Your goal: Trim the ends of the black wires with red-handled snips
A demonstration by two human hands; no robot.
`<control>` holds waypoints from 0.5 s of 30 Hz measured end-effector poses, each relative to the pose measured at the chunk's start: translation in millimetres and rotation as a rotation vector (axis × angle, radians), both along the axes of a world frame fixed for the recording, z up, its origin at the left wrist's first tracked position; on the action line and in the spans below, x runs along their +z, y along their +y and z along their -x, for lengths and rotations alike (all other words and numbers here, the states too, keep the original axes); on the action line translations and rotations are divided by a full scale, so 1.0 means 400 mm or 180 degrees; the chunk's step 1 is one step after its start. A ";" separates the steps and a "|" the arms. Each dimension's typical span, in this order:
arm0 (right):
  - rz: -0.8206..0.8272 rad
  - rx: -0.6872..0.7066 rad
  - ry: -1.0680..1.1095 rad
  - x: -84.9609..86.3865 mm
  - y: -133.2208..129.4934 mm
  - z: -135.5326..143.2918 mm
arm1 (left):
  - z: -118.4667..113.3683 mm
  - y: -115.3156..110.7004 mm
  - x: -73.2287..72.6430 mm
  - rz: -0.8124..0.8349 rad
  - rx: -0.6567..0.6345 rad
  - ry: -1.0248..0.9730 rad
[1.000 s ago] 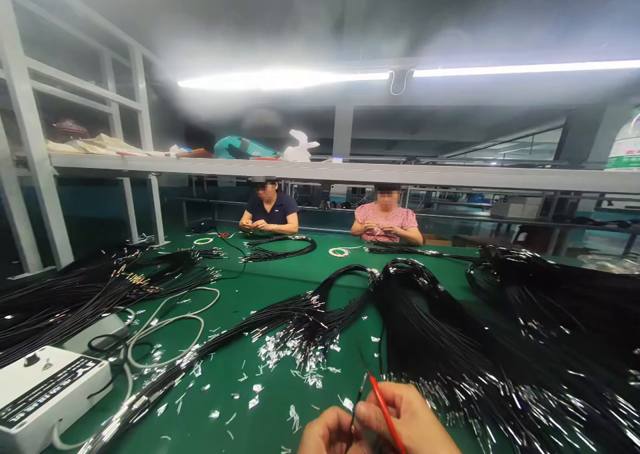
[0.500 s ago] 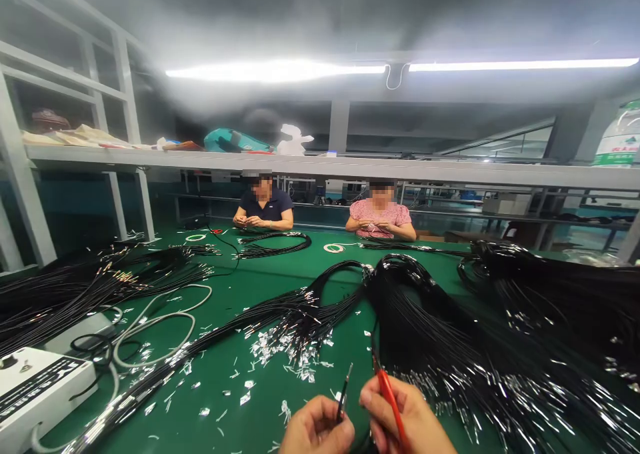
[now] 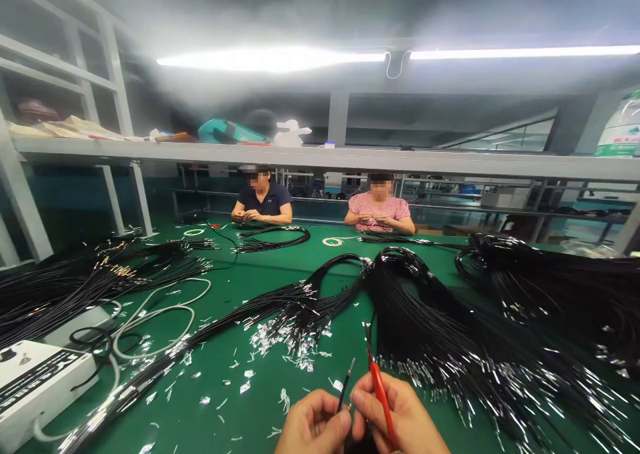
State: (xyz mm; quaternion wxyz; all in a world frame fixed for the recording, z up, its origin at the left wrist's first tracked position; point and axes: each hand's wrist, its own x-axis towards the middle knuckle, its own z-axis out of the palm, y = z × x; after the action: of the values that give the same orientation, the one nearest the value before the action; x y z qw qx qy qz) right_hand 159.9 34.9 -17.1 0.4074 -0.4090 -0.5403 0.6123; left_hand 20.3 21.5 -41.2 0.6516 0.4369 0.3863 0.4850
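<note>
— Starting at the far left, counting what?
— One white box with black lettering (image 3: 47, 384), well left of the left hand (image 3: 315, 424). Behind it, one pile of thin black cables with copper-coloured ends (image 3: 55, 287), strands too many to count.
— And nearer the left hand?
— One pale grey cable in loose loops (image 3: 193, 316), then one long bundle of black cables with shiny ends (image 3: 210, 331), lying slantwise on a green tabletop (image 3: 240, 407).
— Past that?
— Far beyond the left hand, one co-worker in a navy shirt (image 3: 265, 204). Closer, silvery scraps (image 3: 263, 341), too scattered to count.
— Held in the left hand?
— One slim black cable with a pale metallic tip (image 3: 345, 386), pinched between thumb and fingers, tilted tip-up above the tabletop.
— And in the right hand (image 3: 400, 411)?
— One slender red-handled tool (image 3: 383, 394), gripped firmly, dark tip pointing away. Very near the left hand; touching or apart, impossible to tell. Far beyond, one co-worker in a pink patterned top (image 3: 379, 211).
— Farther right?
— One large arching bundle of black cables (image 3: 415, 321) just beyond the right hand, then one dark heap of black cables (image 3: 550, 274), well to its right.
</note>
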 end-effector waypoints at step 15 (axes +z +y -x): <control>0.0028 0.0070 0.0353 -0.015 -0.019 0.012 | 0.012 0.000 0.007 0.0119 -0.0497 -0.0124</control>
State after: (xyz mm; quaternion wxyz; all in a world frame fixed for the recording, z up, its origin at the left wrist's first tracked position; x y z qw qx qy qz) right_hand 155.2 27.4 -23.1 0.4281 -0.3702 -0.5187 0.6408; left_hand 15.4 21.3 -38.4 0.7030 0.4439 0.3473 0.4338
